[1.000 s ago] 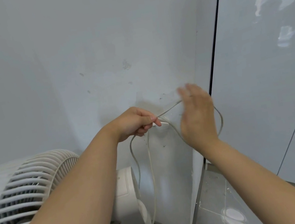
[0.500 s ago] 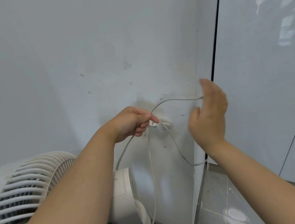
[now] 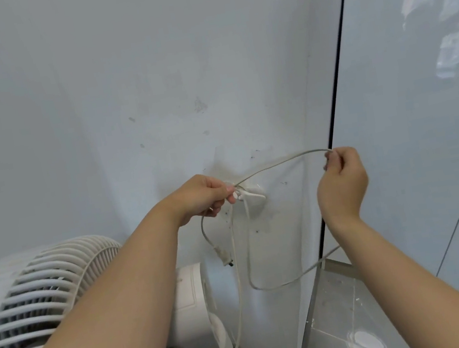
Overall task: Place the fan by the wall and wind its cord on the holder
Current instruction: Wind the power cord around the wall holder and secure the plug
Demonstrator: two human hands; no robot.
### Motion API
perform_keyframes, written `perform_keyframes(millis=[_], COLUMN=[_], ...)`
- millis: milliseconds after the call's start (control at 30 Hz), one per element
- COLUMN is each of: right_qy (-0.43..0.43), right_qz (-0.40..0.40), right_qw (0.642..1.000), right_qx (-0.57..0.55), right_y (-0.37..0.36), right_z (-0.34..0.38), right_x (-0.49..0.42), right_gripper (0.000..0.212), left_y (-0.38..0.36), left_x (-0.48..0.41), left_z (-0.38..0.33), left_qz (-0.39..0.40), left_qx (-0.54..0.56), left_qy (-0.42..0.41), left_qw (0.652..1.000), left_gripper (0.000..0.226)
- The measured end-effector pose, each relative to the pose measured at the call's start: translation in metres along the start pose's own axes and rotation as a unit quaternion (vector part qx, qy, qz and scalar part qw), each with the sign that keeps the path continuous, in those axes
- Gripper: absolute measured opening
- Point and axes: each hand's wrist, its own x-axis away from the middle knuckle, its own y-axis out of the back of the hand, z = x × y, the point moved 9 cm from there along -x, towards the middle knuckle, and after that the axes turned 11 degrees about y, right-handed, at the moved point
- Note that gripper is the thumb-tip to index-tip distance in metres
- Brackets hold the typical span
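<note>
Pinching the cord (image 3: 280, 161) at the holder (image 3: 252, 197), the left hand (image 3: 200, 198) anchored it while the right hand (image 3: 342, 182) gripped the slack, likely to be looped over the holder next.

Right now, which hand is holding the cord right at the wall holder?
The left hand, pinching the cord at the white holder; the right hand holds the cord out to the side, away from it.

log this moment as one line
phase: wind cord | left hand: grips cord beside holder | right hand: pinches cord, drawn right | plug: hangs free | fan: by wall
</note>
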Motion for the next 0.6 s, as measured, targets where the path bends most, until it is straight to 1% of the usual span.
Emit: perform_keyframes(millis=[33, 67, 100, 133, 167, 200, 233, 267, 300, 333, 367, 400, 433, 467, 533, 600], right_qy=[0.045, 0.104, 0.177, 0.263, 0.351, 0.422, 0.463, 0.48, 0.477, 0.451, 0.397, 0.318, 0.233, 0.156, 0.05, -0.023], right_qz=[0.02, 0.041, 0.064, 0.088, 0.111, 0.136, 0.156, 0.165, 0.165, 0.152, 0.133, 0.117, 0.107, 0.109, 0.151, 0.253], right_qw=[0.998, 0.991, 0.977, 0.952, 0.918, 0.881, 0.854, 0.844, 0.848, 0.869, 0.903, 0.939, 0.967, 0.981, 0.985, 0.964], right_qx=[0.038, 0.073, 0.102, 0.127, 0.149, 0.167, 0.176, 0.173, 0.161, 0.137, 0.099, 0.053, 0.008, -0.028, -0.068, -0.076], right_y=[-0.003, -0.008, -0.014, -0.021, -0.029, -0.038, -0.047, -0.052, -0.052, -0.047, -0.04, -0.032, -0.025, -0.023, -0.03, -0.053], right_z=[0.007, 0.015, 0.027, 0.039, 0.052, 0.062, 0.067, 0.069, 0.071, 0.072, 0.07, 0.064, 0.056, 0.047, 0.033, 0.02], right_x=[0.003, 0.008, 0.015, 0.022, 0.032, 0.044, 0.053, 0.058, 0.058, 0.053, 0.043, 0.031, 0.02, 0.012, 0.009, 0.017], right_gripper=[0.026, 0.039, 0.052, 0.06, 0.062, 0.06, 0.054, 0.046, 0.036, 0.029, 0.027, 0.028, 0.028, 0.029, 0.031, 0.034], left_y=[-0.002, -0.006, -0.011, -0.016, -0.021, -0.026, -0.03, -0.033, -0.037, -0.04, -0.044, -0.048, -0.051, -0.053, -0.057, -0.061], left_x=[0.0, 0.001, 0.002, 0.003, 0.004, 0.006, 0.008, 0.01, 0.012, 0.015, 0.018, 0.021, 0.023, 0.023, 0.022, 0.022], left_z=[-0.001, -0.003, -0.006, -0.009, -0.013, -0.017, -0.021, -0.025, -0.027, -0.029, -0.03, -0.03, -0.029, -0.027, -0.022, -0.019], left_qz=[0.01, 0.029, 0.053, 0.077, 0.101, 0.12, 0.138, 0.155, 0.176, 0.203, 0.236, 0.266, 0.285, 0.295, 0.302, 0.303], left_qx=[0.004, 0.016, 0.034, 0.052, 0.068, 0.085, 0.105, 0.126, 0.146, 0.162, 0.172, 0.172, 0.164, 0.151, 0.118, 0.081], left_qy=[-0.003, -0.009, -0.015, -0.021, -0.026, -0.032, -0.038, -0.043, -0.045, -0.045, -0.043, -0.041, -0.039, -0.035, -0.025, -0.022], left_qw=[1.0, 0.999, 0.998, 0.995, 0.992, 0.989, 0.984, 0.979, 0.973, 0.965, 0.955, 0.948, 0.944, 0.943, 0.946, 0.949], left_gripper=[0.03, 0.03, 0.03, 0.03, 0.03, 0.03, 0.03, 0.03, 0.029, 0.027, 0.024, 0.022, 0.023, 0.024, 0.025, 0.025])
